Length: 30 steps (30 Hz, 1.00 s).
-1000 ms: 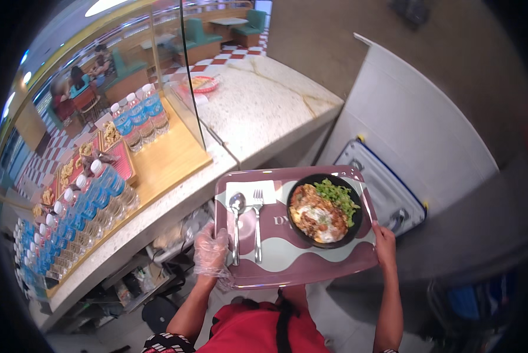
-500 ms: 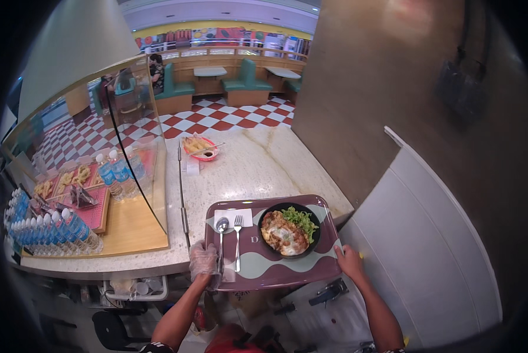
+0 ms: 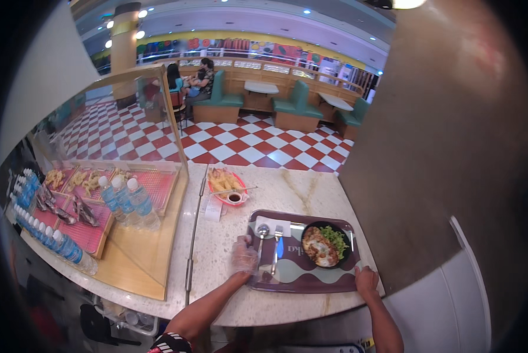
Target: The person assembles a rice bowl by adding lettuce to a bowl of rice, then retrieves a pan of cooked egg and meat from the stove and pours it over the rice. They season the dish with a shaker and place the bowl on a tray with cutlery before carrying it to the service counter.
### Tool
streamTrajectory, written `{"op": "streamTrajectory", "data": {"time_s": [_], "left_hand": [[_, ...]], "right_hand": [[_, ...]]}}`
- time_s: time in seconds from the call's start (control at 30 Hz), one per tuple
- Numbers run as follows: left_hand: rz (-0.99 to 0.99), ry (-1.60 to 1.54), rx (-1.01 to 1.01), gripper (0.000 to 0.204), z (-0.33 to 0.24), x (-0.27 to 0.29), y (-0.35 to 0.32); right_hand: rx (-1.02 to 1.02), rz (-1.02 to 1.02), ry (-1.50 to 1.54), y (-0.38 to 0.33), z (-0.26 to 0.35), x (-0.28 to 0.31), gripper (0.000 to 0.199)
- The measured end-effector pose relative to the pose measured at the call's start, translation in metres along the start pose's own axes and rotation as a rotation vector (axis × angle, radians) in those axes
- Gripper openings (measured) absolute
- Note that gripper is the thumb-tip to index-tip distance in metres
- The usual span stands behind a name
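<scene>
A brown serving tray [image 3: 311, 285] with pale green waves lies on the speckled stone counter. My left hand [image 3: 244, 256], in a clear plastic glove, grips its left edge. Bare, my right hand [image 3: 367, 279] holds the lower right edge. On the tray's right sits a black bowl [image 3: 344, 259] of food topped with white and reddish sauce, with chopped green leaves [image 3: 333, 238] beside it. To the left, a spoon [image 3: 263, 230] and a fork [image 3: 277, 247] lie partly over a white napkin [image 3: 281, 226].
Beyond the tray, a red basket [image 3: 244, 181] holds fried food and a dark dipping sauce, with a paper slip [image 3: 213, 209] nearby. A glass guard [image 3: 173, 112] encloses bottles [image 3: 140, 203] at left. A brown wall [image 3: 429, 147] borders the right. Seated people [image 3: 202, 82] are in the background.
The tray has moved forward from over the counter's near edge to lie on the counter, both hands still at its sides. My view has tilted up and turned left.
</scene>
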State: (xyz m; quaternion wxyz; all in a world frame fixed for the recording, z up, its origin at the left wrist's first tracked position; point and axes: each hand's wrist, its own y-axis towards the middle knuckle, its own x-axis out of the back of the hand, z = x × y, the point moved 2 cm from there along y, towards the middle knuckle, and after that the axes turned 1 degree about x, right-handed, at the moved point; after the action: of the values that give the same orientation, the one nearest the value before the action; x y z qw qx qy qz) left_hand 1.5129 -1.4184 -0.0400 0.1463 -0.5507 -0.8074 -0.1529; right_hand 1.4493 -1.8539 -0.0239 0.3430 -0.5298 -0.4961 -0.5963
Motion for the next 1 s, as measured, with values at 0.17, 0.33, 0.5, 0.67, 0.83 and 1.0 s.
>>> {"op": "streamTrajectory", "data": {"time_s": [0.17, 0.33, 0.5, 0.67, 0.83, 1.0], "left_hand": [[-0.141, 0.021, -0.103, 0.022, -0.012, -0.053, 0.061], [-0.144, 0.107, -0.217, 0.007, -0.009, -0.099, 0.107], [0.198, 0.058, -0.034, 0.01, 0.005, -0.129, 0.132], [0.077, 0.173, -0.172, 0.033, 0.02, -0.085, 0.055], [0.116, -0.156, -0.173, 0.032, 0.062, 0.01, -0.086], [0.313, -0.281, 0.12, 0.045, 0.084, 0.1, -0.202]], "right_hand": [[-0.083, 0.073, -0.057, 0.101, 0.009, -0.029, 0.046], [-0.151, 0.14, 0.042, 0.184, 0.009, -0.038, 0.047], [-0.105, 0.059, 0.203, 0.223, -0.025, -0.087, 0.047], [0.11, -0.649, 0.282, 0.169, 0.012, -0.088, 0.035], [0.447, -0.275, 0.946, -0.034, 0.152, -0.046, 0.027], [1.068, -0.073, 0.892, -0.129, 0.245, 0.017, 0.02]]}}
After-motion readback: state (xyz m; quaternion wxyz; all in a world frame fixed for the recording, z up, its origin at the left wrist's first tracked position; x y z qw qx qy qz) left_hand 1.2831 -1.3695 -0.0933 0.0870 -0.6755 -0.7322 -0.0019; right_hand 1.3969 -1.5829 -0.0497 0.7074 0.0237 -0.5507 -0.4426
